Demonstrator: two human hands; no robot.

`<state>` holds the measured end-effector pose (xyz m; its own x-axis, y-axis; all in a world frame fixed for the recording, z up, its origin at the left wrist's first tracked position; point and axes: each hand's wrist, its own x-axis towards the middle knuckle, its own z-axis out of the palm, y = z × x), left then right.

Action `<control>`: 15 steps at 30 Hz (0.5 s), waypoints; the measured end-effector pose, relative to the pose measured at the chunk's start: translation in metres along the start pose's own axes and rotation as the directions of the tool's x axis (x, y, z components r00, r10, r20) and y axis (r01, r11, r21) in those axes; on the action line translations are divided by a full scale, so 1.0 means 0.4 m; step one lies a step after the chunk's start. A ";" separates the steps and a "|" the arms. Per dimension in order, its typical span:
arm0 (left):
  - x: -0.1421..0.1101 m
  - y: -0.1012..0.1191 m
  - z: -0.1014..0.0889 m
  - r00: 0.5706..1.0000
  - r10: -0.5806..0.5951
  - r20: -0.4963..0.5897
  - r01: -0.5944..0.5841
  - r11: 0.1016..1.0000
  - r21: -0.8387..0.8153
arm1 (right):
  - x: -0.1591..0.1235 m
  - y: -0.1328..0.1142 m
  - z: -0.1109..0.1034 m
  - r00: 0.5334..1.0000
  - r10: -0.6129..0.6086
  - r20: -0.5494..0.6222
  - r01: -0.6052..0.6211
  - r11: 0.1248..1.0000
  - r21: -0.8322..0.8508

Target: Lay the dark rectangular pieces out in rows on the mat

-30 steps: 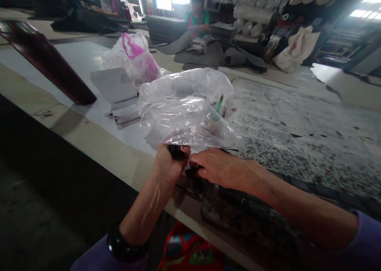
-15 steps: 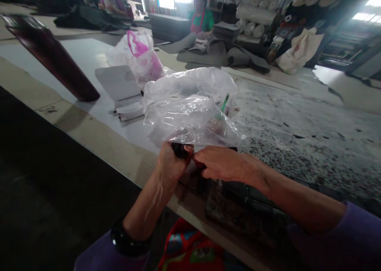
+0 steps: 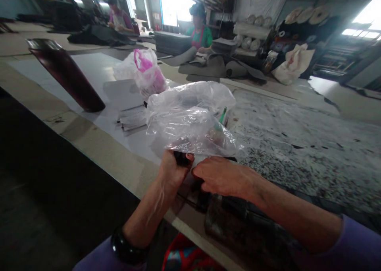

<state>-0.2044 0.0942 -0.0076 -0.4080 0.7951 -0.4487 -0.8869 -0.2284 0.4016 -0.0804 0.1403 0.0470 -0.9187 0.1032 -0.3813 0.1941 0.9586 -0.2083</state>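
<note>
My left hand [image 3: 173, 171] is closed in a fist around a small dark object [image 3: 181, 159] at the near edge of the worktable [image 3: 119, 159]. My right hand [image 3: 223, 176] lies beside it, fingers curled down onto dark material [image 3: 238, 219] on the table; what the fingers pinch is hidden. Just beyond both hands sits a crumpled clear plastic bag [image 3: 190, 116] with a green-capped bottle [image 3: 220, 120] inside it.
A dark red cylinder [image 3: 67, 74] stands at the left. A pink and white plastic bag [image 3: 144, 72] and a stack of papers [image 3: 131, 116] lie behind the clear bag. The table's right side [image 3: 297, 144] is speckled with dark scraps. Other people work at far tables.
The view tilted up a little, so everything sits lower in the picture. Both hands keep their grip and place at the table's edge.
</note>
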 end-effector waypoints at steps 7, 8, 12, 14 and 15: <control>0.006 -0.001 -0.005 1.000 0.013 0.015 -0.013 1.000 0.011 | 0.010 0.011 0.008 0.999 -0.019 -0.036 0.020 0.999 0.046; 0.008 0.000 -0.006 1.000 0.020 0.013 -0.020 1.000 0.011 | 0.011 0.015 0.012 0.998 -0.024 -0.052 0.028 0.997 0.074; 0.026 0.011 -0.005 0.999 0.051 0.016 -0.052 0.998 0.036 | 0.024 0.041 0.029 0.991 -0.025 -0.135 0.059 0.965 0.254; 0.044 0.020 0.004 0.997 0.069 0.016 -0.070 0.995 0.069 | 0.038 0.051 0.031 0.978 0.004 -0.208 0.065 0.943 0.326; 0.056 0.025 0.010 0.997 0.073 0.016 -0.074 0.993 0.089 | 0.046 0.054 0.031 0.967 0.020 -0.252 0.074 0.931 0.357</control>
<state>-0.2215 0.1119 -0.0104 -0.4678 0.7851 -0.4059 -0.8315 -0.2354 0.5032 -0.0889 0.1595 0.0245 -0.9716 0.1862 -0.1459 0.2360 0.8055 -0.5436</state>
